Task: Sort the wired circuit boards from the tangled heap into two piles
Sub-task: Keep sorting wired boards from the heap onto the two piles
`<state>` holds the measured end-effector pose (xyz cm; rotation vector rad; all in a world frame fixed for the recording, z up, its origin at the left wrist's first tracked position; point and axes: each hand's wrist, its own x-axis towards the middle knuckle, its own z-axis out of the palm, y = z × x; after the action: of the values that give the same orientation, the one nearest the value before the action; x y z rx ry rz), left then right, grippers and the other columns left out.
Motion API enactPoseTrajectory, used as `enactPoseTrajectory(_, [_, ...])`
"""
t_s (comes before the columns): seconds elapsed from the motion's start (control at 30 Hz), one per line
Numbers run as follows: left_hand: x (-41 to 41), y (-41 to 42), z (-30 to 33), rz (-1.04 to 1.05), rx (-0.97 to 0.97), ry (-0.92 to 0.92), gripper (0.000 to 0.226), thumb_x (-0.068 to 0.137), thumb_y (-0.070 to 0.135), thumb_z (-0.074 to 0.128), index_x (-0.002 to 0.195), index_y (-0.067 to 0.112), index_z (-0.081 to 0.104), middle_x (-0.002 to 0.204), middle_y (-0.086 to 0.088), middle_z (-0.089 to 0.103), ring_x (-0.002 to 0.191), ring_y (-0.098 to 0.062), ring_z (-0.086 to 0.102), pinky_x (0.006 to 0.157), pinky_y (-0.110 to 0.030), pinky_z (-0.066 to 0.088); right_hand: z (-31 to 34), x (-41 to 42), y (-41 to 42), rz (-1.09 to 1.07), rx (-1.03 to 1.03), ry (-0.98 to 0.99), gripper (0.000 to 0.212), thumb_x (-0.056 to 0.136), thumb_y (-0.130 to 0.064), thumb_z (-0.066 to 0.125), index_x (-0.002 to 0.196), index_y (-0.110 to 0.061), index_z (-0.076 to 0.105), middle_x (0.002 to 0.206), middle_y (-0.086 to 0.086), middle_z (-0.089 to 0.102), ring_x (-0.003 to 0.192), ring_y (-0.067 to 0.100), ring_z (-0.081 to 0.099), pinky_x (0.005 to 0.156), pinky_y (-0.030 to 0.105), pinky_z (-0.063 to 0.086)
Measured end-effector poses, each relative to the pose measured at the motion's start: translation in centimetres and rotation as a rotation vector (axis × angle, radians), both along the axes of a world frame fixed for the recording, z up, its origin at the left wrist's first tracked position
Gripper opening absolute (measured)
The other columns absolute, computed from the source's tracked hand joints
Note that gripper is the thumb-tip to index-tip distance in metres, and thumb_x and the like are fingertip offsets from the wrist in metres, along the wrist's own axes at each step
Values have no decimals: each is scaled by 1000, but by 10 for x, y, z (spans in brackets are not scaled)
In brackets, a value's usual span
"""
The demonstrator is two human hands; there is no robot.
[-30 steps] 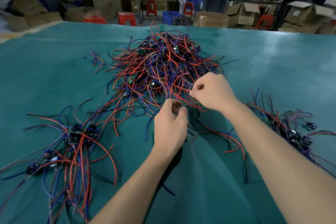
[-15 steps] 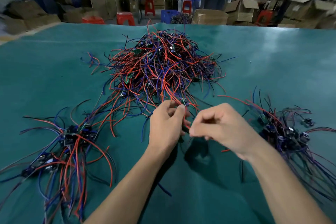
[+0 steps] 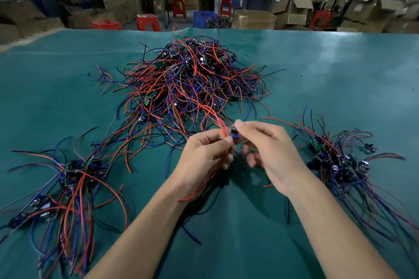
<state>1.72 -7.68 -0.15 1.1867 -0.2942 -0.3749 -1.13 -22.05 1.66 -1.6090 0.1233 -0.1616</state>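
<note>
Now both hands hold one small board in the middle.
Left pile (image 3: 74, 174) sits lower left; left hand (image 3: 204, 156) pinches red wires, right hand (image 3: 269, 154) pinches the board (image 3: 234, 133) below the big heap (image 3: 192, 84). Next, I think, pull it free and choose: left pile or right pile (image 3: 340, 161).

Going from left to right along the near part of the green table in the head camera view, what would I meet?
Left pile of wired boards → left hand → small board pinched between both hands → right hand → right pile of wired boards. The big tangled heap lies farther back, so it is left out of the order.
</note>
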Motion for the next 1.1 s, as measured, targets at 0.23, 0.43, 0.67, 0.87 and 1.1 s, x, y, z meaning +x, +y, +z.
enactPoseTrajectory(0.23, [-2, -1, -2, -44, 23, 75, 15, 96, 6, 56, 83, 7, 62, 69, -5, 58, 55, -10, 53, 50, -17, 42, 4, 0, -7, 71, 300, 109, 11, 76, -6, 74, 83, -11, 80, 76, 3, 66, 62, 9, 54, 51, 22, 35])
enactPoseTrajectory(0.43, [3, -2, -3, 41, -28, 176, 14, 97, 9, 56, 89, 5, 67, 71, -6, 67, 57, -11, 64, 52, -17, 51, 8, 2, -15, 57, 485, 61, 12, 67, -7, 71, 77, -13, 70, 76, 4, 68, 64, 13, 57, 58, 23, 45])
enactPoseTrajectory(0.67, [4, -4, -13, 368, 342, -127, 11, 100, 19, 54, 93, 18, 63, 79, -4, 70, 60, -24, 69, 54, -34, 55, 18, 0, -38, -49, 786, 86, 22, 69, -7, 65, 90, -12, 68, 74, 4, 62, 56, 15, 52, 48, 22, 45])
enactPoseTrajectory(0.87, [3, 2, -14, 722, 779, -370, 28, 94, 47, 53, 85, 22, 63, 84, 9, 67, 82, -15, 61, 84, -39, 50, 22, -3, -54, 78, 1104, -94, 30, 56, -8, 65, 85, -12, 60, 71, 0, 53, 48, 9, 36, 39, 16, 33])
enactPoseTrajectory(1.1, [3, 2, -7, 608, 382, -329, 43, 89, 46, 63, 66, 11, 51, 56, 8, 53, 53, -12, 48, 51, -28, 37, 19, -1, -33, 165, 856, 13, 32, 64, -5, 62, 96, -5, 67, 73, 7, 58, 49, 10, 47, 42, 18, 39])
